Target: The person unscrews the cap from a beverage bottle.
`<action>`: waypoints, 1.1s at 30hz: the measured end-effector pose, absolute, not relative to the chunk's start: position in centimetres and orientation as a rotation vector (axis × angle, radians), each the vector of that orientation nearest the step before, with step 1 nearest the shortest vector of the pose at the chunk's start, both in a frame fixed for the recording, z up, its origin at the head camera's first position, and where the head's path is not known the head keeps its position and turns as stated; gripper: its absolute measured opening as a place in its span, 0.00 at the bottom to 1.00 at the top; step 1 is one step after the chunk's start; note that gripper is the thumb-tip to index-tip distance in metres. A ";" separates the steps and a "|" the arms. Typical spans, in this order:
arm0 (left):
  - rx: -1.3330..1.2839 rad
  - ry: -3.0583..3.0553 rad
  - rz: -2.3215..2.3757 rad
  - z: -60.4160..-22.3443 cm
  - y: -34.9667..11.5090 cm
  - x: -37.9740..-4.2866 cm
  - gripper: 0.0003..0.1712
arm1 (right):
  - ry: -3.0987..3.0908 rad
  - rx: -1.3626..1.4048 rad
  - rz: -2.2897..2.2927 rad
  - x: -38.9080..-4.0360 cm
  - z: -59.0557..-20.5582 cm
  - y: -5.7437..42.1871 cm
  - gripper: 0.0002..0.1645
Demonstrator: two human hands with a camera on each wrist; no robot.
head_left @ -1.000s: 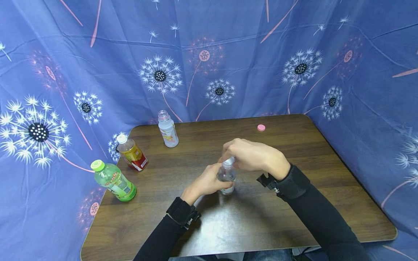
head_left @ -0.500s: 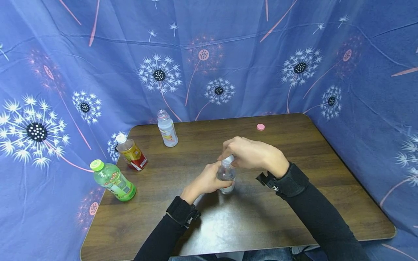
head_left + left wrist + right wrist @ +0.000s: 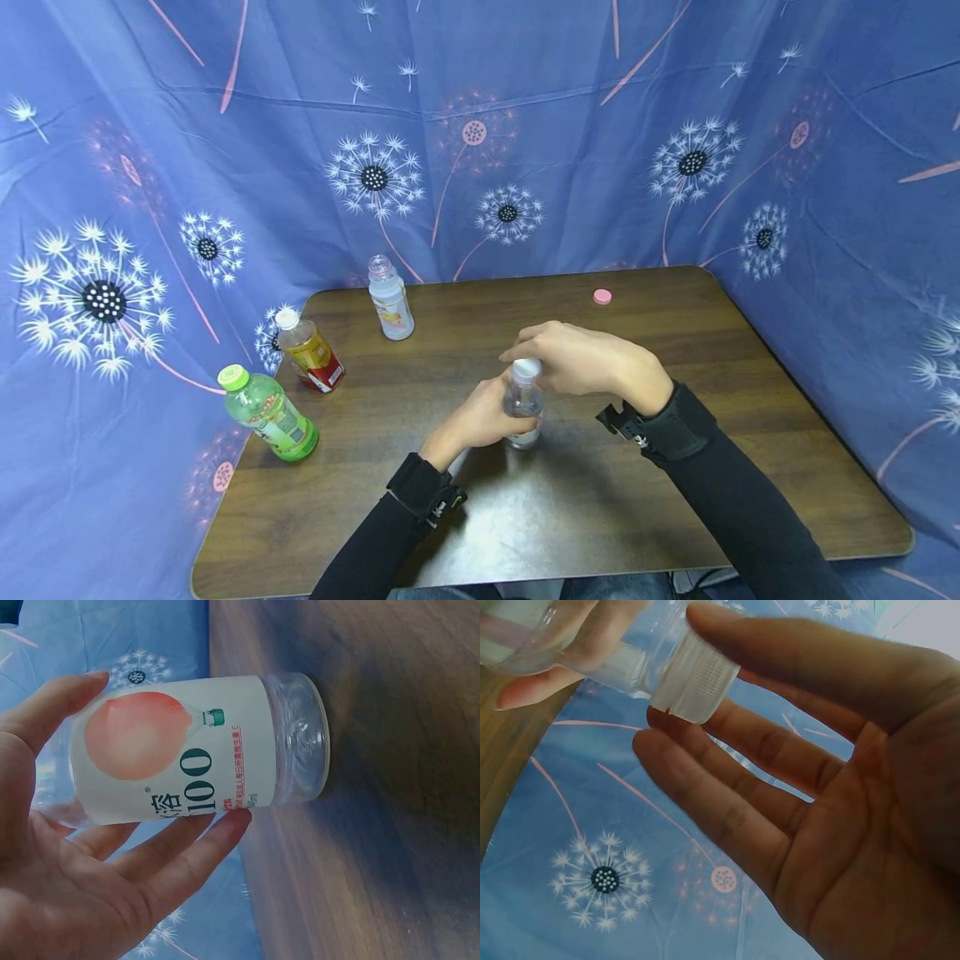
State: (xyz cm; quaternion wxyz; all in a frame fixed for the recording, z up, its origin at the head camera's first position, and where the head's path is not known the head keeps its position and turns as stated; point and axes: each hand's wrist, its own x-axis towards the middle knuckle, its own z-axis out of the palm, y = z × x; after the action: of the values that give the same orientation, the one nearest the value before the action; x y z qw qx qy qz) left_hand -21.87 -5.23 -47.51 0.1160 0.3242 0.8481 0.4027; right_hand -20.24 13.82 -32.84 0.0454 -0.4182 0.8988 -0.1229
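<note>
A clear plastic bottle [image 3: 523, 403] with a white cap [image 3: 527, 370] stands upright on the table in front of me. My left hand [image 3: 474, 417] grips its body, thumb on one side and fingers on the other. In the left wrist view the bottle's white label [image 3: 172, 757] shows a peach-coloured fruit and "100". From above, my right hand [image 3: 588, 358] reaches over to the cap. The right wrist view has the thumb at one side of the ribbed cap [image 3: 696, 679] and fingers around the other side.
At the left stand a green bottle [image 3: 273, 417] with a lime cap and an amber bottle [image 3: 313, 357] with a white cap. Further back is an uncapped white bottle [image 3: 391, 307]. A pink cap [image 3: 602, 297] lies near the table's [image 3: 720, 467] far edge, before a blue curtain [image 3: 570, 167].
My right fingers have shifted at the cap, so more of its white top shows. The left hand keeps its grip; the head view has tilted slightly.
</note>
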 end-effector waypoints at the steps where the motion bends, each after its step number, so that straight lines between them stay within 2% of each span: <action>1: 0.949 2.509 1.175 -47.5 -5.2 -21.8 0.38 | 2.756 -1.272 -0.377 -20.2 -33.0 13.9 0.32; 8: 0.799 2.643 1.172 -46.7 -6.2 -21.7 0.47 | 2.814 -1.163 -0.449 -20.1 -33.5 15.2 0.36; 12: 0.717 2.709 1.185 -46.2 -7.1 -22.0 0.49 | 2.847 -1.103 -0.494 -20.2 -33.8 16.1 0.37; 26: 0.430 2.972 1.283 -46.0 -12.8 -23.2 0.40 | 2.862 -1.028 -0.533 -20.4 -35.9 18.8 0.37; 33: 0.195 3.092 1.269 -45.2 -16.3 -23.6 0.46 | 2.866 -0.995 -0.569 -20.2 -36.6 19.9 0.37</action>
State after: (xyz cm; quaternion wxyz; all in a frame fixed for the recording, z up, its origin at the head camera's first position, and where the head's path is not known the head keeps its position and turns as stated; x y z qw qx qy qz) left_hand -23.55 -16.27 -45.22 -0.1029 0.0580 0.9186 0.3771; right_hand -20.25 19.92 -36.63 0.0273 -0.3223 0.9281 -0.1843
